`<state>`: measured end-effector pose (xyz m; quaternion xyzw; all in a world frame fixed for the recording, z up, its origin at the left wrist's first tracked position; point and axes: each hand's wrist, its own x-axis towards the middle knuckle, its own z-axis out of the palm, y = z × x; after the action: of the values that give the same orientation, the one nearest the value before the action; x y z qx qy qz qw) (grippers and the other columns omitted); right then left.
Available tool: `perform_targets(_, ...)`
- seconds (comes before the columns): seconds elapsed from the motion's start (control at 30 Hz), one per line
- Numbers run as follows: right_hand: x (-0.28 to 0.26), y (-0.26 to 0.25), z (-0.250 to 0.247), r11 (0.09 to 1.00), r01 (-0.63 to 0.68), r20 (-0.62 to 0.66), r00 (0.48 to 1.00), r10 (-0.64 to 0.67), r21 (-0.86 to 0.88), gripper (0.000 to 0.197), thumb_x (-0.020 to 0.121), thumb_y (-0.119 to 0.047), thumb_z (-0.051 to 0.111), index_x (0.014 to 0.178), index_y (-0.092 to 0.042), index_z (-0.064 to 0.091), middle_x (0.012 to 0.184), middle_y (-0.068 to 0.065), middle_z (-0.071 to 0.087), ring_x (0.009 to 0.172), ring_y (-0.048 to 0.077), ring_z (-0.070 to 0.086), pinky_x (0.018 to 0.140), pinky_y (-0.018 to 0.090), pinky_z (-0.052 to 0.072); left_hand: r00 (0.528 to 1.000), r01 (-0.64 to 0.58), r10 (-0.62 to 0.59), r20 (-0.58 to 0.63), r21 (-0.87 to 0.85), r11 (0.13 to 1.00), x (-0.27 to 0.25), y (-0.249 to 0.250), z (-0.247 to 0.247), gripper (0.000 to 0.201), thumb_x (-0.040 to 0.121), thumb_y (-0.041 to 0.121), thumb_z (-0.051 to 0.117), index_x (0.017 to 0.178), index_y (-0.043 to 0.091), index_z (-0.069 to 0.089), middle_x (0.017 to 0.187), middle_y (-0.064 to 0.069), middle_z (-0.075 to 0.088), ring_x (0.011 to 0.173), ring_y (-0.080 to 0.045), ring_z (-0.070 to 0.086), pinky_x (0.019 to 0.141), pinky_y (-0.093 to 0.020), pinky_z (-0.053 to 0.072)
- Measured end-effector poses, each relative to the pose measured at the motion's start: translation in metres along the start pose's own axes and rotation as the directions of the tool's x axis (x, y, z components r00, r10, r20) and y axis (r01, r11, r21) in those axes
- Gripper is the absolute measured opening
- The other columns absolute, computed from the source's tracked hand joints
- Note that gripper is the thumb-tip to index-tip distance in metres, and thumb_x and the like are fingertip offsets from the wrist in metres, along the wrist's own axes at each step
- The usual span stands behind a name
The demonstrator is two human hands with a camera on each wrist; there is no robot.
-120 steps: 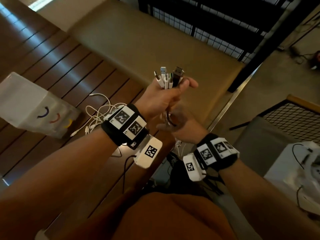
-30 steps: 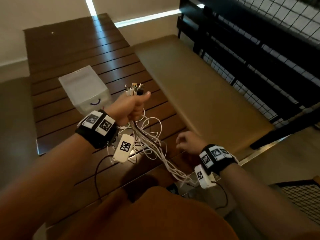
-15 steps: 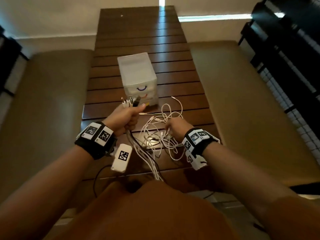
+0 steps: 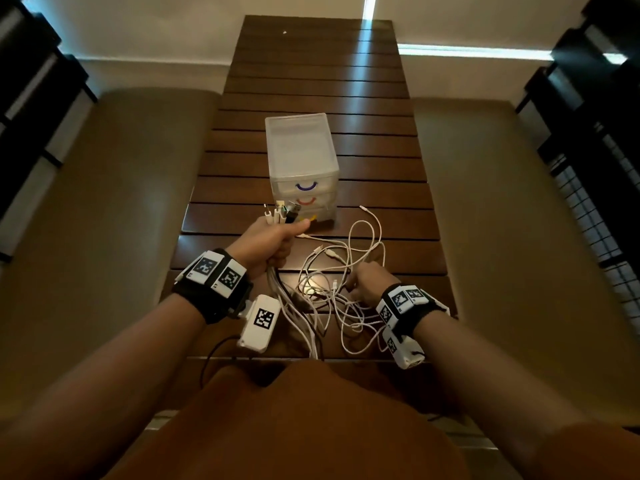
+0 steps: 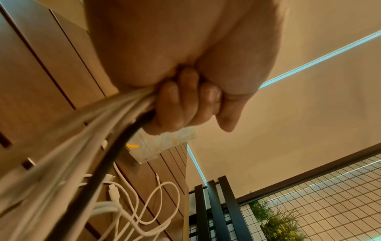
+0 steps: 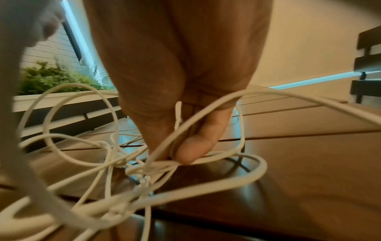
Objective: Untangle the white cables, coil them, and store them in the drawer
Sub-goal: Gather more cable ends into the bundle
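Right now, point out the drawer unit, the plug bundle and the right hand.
drawer unit (image 4: 300, 147): head view, on its clear top.
plug bundle (image 4: 281, 213): head view, on the plugs above the left fist.
right hand (image 4: 371, 283): head view, on its back.

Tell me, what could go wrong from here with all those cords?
The left hand grips many plug ends at once, so pulling could tighten the tangled white cables into knots.

The right hand pinches loops lying crossed on the dark slatted wooden table; tugging may drag the wrong cable.

Loose ends lie near the small translucent plastic drawer unit and might snag it.
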<state>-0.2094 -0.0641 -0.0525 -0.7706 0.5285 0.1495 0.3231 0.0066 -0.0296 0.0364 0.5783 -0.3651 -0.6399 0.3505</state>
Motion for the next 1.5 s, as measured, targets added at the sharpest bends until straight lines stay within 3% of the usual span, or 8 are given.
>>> perform_targets(0.13,-0.005,0.003,0.012,0.995,0.037,0.001,0.999,-0.037,-0.087,0.023,0.088,-0.014,0.063,0.108,-0.013,0.073,0.110,0.012,0.069,0.100,0.029,0.064,0.084,0.032,0.051,1.000,0.002,-0.002,-0.017,0.006,1.000,0.004,-0.001,0.005,0.023,0.094,0.026,0.060,0.074,0.021,0.050,0.047,0.009,0.029,0.038,-0.009,0.022,0.037,-0.020,0.020)
perform_targets(0.53,-0.016,-0.001,0.010,0.992,0.066,0.013,0.998,-0.065,-0.109,0.018,0.091,-0.011,0.054,0.102,-0.010,0.069,0.106,0.011,0.066,0.098,0.030,0.064,0.077,0.032,0.050,0.999,0.008,-0.006,-0.047,0.034,0.999,-0.001,-0.003,0.005,0.016,0.091,0.026,0.063,0.082,0.019,0.052,0.050,0.008,0.029,0.042,-0.010,0.022,0.040,-0.022,0.019)
perform_targets(0.77,-0.039,-0.031,-0.051,0.941,0.332,-0.278,0.912,-0.302,0.067,0.014,0.093,-0.010,0.054,0.102,-0.012,0.064,0.099,0.004,0.066,0.087,0.018,0.062,0.078,0.034,0.053,0.980,-0.186,0.196,-0.032,0.197,0.963,-0.011,0.003,0.028,0.015,0.082,0.020,0.073,0.076,0.010,0.063,0.059,0.006,0.058,0.046,-0.002,0.049,0.045,-0.015,0.037)
perform_targets(0.93,-0.064,-0.038,-0.084,0.787,0.592,-0.573,0.711,-0.408,0.174,0.011,0.094,-0.008,0.054,0.095,-0.010,0.064,0.085,-0.001,0.067,0.074,0.010,0.062,0.067,0.023,0.052,0.948,-0.312,0.317,-0.007,0.158,0.937,-0.006,0.010,0.048,0.002,0.090,0.006,0.062,0.091,0.005,0.064,0.063,0.011,0.065,0.053,0.006,0.058,0.052,-0.007,0.042)
perform_targets(1.17,-0.084,-0.053,-0.134,0.348,0.711,-0.724,0.680,-0.116,0.611,0.021,0.102,-0.007,0.039,0.091,-0.024,0.044,0.087,-0.002,0.074,0.081,0.020,0.071,0.066,0.036,0.054,0.985,-0.169,0.172,0.019,0.321,0.932,0.018,-0.017,0.054,0.050,0.081,-0.004,0.069,0.057,0.017,0.031,0.059,0.004,0.034,0.050,-0.002,0.034,0.058,-0.019,0.036)
perform_targets(1.3,-0.099,-0.054,-0.148,0.067,0.705,-0.698,0.708,-0.105,0.706,0.019,0.105,-0.012,0.031,0.098,-0.023,0.044,0.073,0.001,0.061,0.070,0.024,0.066,0.075,0.051,0.057,0.997,-0.069,0.079,-0.004,0.442,0.895,0.021,-0.030,0.034,0.017,0.073,0.010,0.081,0.076,0.008,0.065,0.075,0.001,0.065,0.069,-0.008,0.065,0.069,-0.028,0.056)
perform_targets(1.4,-0.092,-0.048,-0.134,0.239,0.656,-0.655,0.750,-0.095,0.716,0.020,0.104,-0.011,0.035,0.102,-0.023,0.051,0.068,0.000,0.041,0.052,0.012,0.045,0.052,0.033,0.050,0.996,-0.060,0.072,-0.043,0.228,0.972,0.018,-0.019,0.025,0.022,0.075,-0.004,0.075,0.087,0.012,0.068,0.084,-0.004,0.068,0.063,-0.010,0.063,0.056,-0.021,0.048)
perform_targets(1.5,-0.081,-0.042,-0.106,0.491,0.493,-0.491,0.859,-0.144,0.718,0.034,0.101,-0.003,0.039,0.122,-0.022,0.057,0.073,-0.001,0.046,0.057,0.009,0.039,0.053,0.024,0.038,0.994,-0.071,0.072,-0.087,0.006,0.997,0.013,-0.005,0.022,0.026,0.080,-0.010,0.063,0.092,0.013,0.067,0.083,-0.006,0.062,0.046,-0.008,0.044,0.043,-0.020,0.034)
